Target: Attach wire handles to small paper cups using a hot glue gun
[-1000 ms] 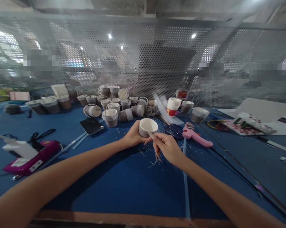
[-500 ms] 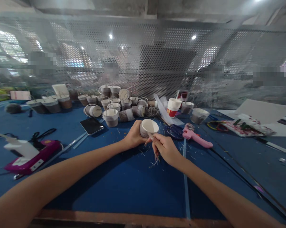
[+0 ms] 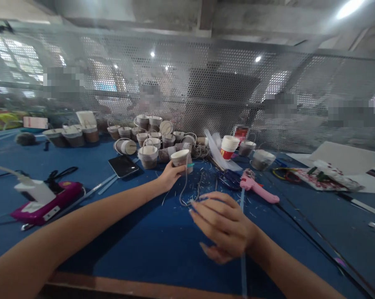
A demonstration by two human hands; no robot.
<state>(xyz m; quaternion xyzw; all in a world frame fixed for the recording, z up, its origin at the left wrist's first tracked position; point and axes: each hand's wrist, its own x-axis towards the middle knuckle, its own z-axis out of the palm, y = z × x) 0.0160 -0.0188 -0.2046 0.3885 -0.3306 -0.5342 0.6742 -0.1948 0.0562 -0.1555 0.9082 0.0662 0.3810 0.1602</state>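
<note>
My left hand (image 3: 169,174) grips a small white paper cup (image 3: 180,158) and holds it out over the blue table (image 3: 162,245), close to a pile of similar little cup baskets (image 3: 150,143). A thin strand (image 3: 185,185) hangs from the cup down toward my right hand (image 3: 222,226). That hand is nearer to me, its fingers curled inward with the strand's loose end at the fingertips. Whether it pinches the strand is unclear through the blur.
A pink glue gun (image 3: 256,187) lies right of the hands, a phone (image 3: 123,165) left of the cup. A magenta device (image 3: 45,203) with a white plug sits at the left. A red-and-white cup stack (image 3: 228,147) and a perforated metal screen (image 3: 187,91) stand behind.
My left hand carried the cup away toward the pile. My right hand let go of the thin tool it held at the cup and pulled back toward me, with a strand now trailing.
</note>
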